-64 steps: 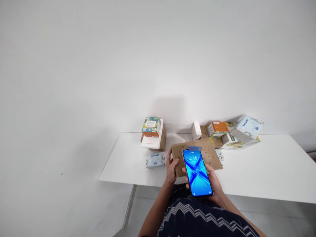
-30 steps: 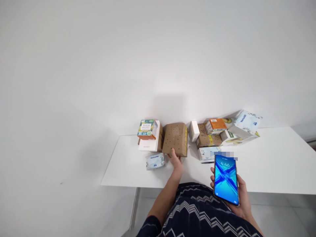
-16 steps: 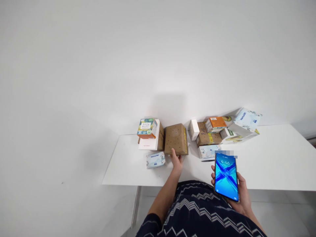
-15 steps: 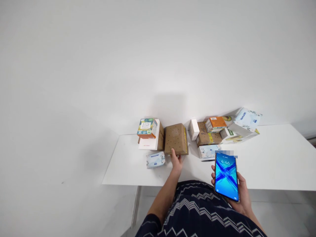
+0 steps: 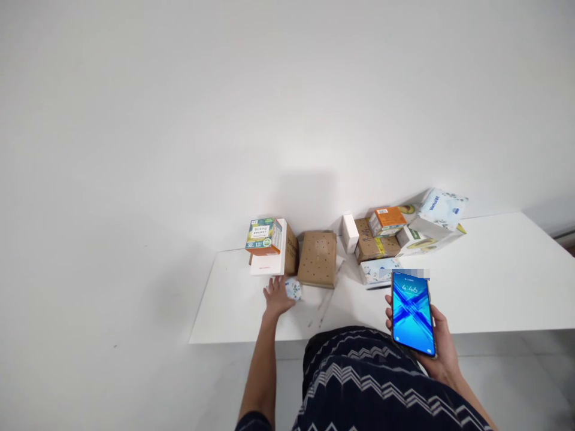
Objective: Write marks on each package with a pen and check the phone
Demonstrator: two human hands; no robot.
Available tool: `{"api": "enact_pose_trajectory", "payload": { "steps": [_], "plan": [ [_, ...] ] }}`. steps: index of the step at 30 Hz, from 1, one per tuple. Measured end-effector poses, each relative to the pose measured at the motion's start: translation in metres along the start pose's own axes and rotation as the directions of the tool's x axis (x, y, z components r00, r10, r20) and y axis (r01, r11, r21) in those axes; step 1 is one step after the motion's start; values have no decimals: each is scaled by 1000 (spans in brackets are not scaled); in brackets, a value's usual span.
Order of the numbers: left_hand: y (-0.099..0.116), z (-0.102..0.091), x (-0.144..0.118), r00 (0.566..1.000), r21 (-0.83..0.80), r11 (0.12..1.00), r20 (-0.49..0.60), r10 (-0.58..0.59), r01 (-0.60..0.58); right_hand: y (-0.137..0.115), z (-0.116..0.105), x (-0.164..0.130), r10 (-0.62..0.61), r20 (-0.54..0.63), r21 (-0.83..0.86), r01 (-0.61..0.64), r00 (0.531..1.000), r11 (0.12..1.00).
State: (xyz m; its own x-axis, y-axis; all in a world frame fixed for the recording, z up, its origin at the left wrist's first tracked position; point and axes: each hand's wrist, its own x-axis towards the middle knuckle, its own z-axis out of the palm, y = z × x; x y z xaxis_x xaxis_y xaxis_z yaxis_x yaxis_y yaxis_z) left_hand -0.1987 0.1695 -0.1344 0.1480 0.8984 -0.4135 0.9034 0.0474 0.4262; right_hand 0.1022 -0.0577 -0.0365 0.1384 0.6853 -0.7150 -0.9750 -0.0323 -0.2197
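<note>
My left hand (image 5: 277,297) lies over a pale blue tissue pack (image 5: 294,290) near the front left of the table, with its fingers spread. Most of the pack is hidden beneath it, and whether the fingers press on it I cannot tell. Just beyond the fingertips stands a white box (image 5: 265,266) with a green and orange Binking box (image 5: 262,237) on top. To the right of the hand sits a brown cardboard box (image 5: 317,258) dotted with small holes. My right hand (image 5: 444,341) grips a smartphone (image 5: 413,317), its lit blue screen facing up and showing 4:46.
Along the wall on the right, a small white box (image 5: 350,233) stands beside a taped brown carton (image 5: 376,244). An orange box (image 5: 387,221) rests on that carton. Two more tissue packs, one low (image 5: 380,270) and one raised (image 5: 442,209), flank an avocado-printed box (image 5: 415,241). The white table (image 5: 489,281) ends at my waist.
My left hand has let go of the brown perforated box and moved left onto the tissue pack. The box stays on the table. My right hand still holds the phone.
</note>
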Motion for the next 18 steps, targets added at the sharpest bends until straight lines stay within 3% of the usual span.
{"api": "enact_pose_trajectory", "payload": {
  "steps": [2, 6, 9, 12, 14, 16, 18],
  "plan": [
    [-4, -6, 6, 995, 211, 977, 98, 12, -32, 0, -4, 1, -8, 19, 6, 8, 1000, 1000],
    [-2, -6, -3, 979, 281, 958, 204, -7, -52, 0, -14, 4, -37, 64, 6, 37, 997, 999],
    [1, -13, -21, 928, 265, 963, 370, -50, -54, 0, -20, 7, -41, 87, 19, 40, 995, 999],
    [11, -29, -36, 847, 26, 993, 525, 82, -112, -2, -23, 11, -63, 84, 15, 62, 994, 998],
    [27, -38, -38, 815, -355, 931, 510, 274, -91, -4, -26, 14, -82, 70, 16, 81, 994, 997],
    [48, -40, -32, 843, -587, 810, 422, 334, -27, -8, -28, 16, -93, 57, 19, 92, 994, 996],
    [72, -36, -21, 940, -643, 765, 233, 250, -44, -13, -32, 18, -110, 29, 18, 110, 993, 994]
  ]
}}
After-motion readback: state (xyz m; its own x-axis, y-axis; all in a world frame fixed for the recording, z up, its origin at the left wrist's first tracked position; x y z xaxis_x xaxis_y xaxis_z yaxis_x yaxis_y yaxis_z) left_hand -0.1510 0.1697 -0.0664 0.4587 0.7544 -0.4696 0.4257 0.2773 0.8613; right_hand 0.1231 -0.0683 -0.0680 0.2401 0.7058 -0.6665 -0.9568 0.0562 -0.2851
